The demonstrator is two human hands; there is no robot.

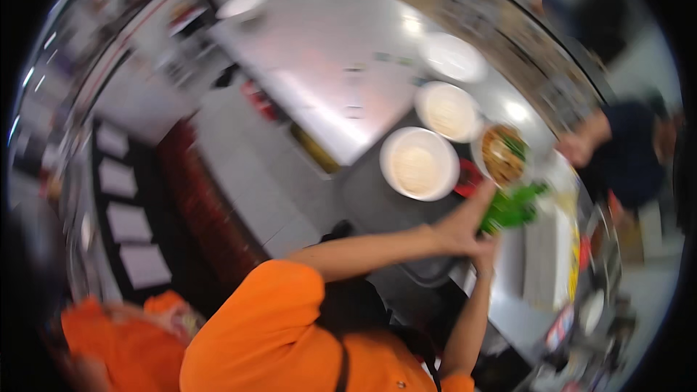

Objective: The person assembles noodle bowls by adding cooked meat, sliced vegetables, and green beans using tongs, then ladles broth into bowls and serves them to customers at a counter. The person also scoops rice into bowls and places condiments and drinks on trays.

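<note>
My left hand (464, 228) and my right hand (484, 253) meet over the right side of a dark grey tray (362, 196). Between them is a bunch of bright green leafy vegetables (512, 209), which both appear to grip; blur hides the exact finger positions. Just beyond the leaves is a bowl of brownish food topped with green leaves (502, 155). Two white bowls with pale contents, one nearer (419, 164) and one farther (448, 111), sit to its left. A red object (467, 177) shows partly between the bowls and my left hand.
Another white dish (453, 57) rests on the metal counter (326, 38), and a white bowl (244, 5) stands at its far corner. A pale box-like object (547, 256) lies right of my hands. One person (626, 147) is across the counter; another in orange (125, 343) is at lower left.
</note>
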